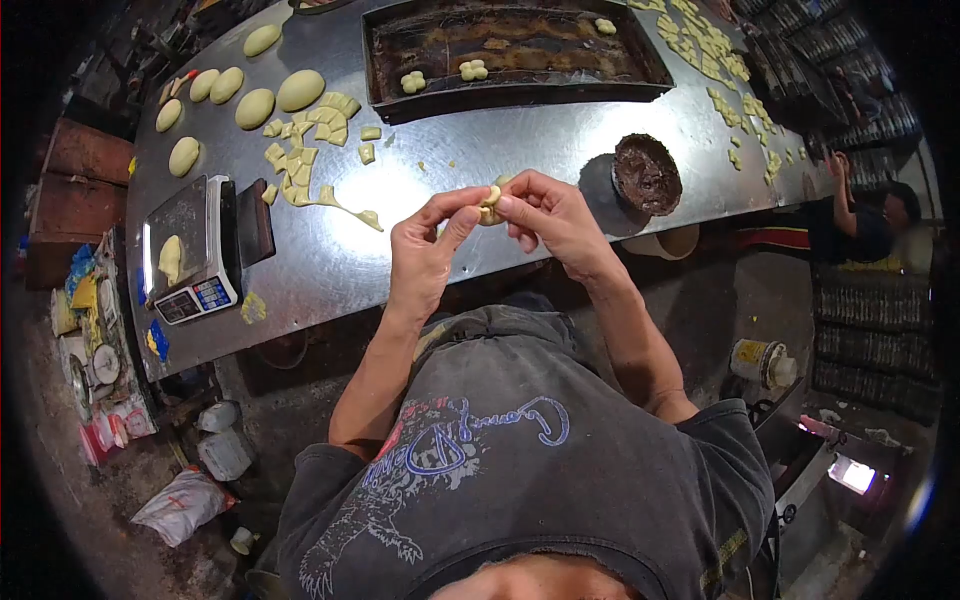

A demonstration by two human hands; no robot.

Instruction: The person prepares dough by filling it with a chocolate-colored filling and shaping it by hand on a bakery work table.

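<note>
A small piece of pale yellow dough [490, 205] is pinched between the fingertips of both hands, above the table's front edge. My left hand [432, 235] grips it from one side, thumb and forefinger closed. From the other side my right hand [550, 218] holds it with thumb and fingers curled in. Fingers cover much of the piece. Cut dough pieces [300, 165] lie to the left, one strip trailing toward my left hand. To the right stands a round bowl of dark brown filling [647, 175]. Behind my hands, a dark baking tray [520, 95] carries several clover-shaped dough pieces [473, 70].
Large dough balls [300, 90] rest at the back left of the metal table [330, 265]. A digital scale [190, 250] with dough on it stands at the left end. More cut dough [700, 40] lies at the far right. Another person [860, 215] is beyond the table's right end.
</note>
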